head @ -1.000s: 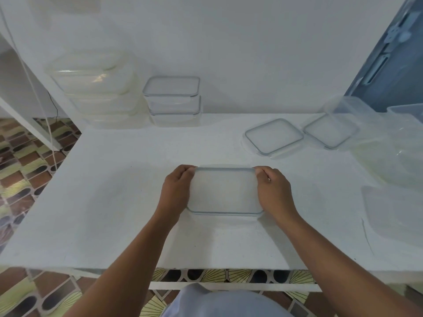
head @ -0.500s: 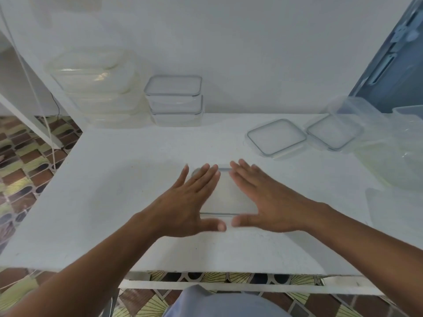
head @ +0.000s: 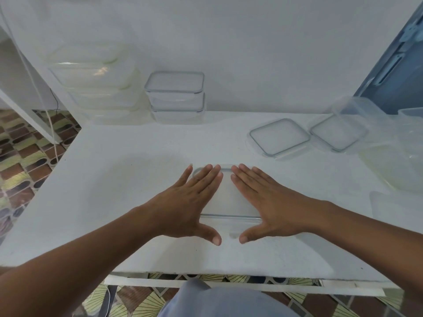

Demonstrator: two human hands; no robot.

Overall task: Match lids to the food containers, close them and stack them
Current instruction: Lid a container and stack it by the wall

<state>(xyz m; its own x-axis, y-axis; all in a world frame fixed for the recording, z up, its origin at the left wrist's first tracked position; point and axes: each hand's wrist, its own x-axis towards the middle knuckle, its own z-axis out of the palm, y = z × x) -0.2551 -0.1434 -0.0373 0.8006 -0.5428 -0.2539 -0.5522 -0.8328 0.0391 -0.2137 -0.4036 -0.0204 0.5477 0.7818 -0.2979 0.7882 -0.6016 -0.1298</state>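
Near worktop [head: 114, 202] front edge: one lidded container [head: 226, 197]; left hand [head: 190, 202], right hand [head: 267, 202] pressing flat, fingers straight; two loose lids [head: 279, 136] back-right.

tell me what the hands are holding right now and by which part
Nothing is gripped. The left hand and right hand lie flat, fingers straight, on top of the container lid, one on each side.

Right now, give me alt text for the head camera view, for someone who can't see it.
The left hand and right hand lie flat on a lidded clear container at the front of a white table. Two stacks of closed containers stand back left; two loose square lids lie back right.
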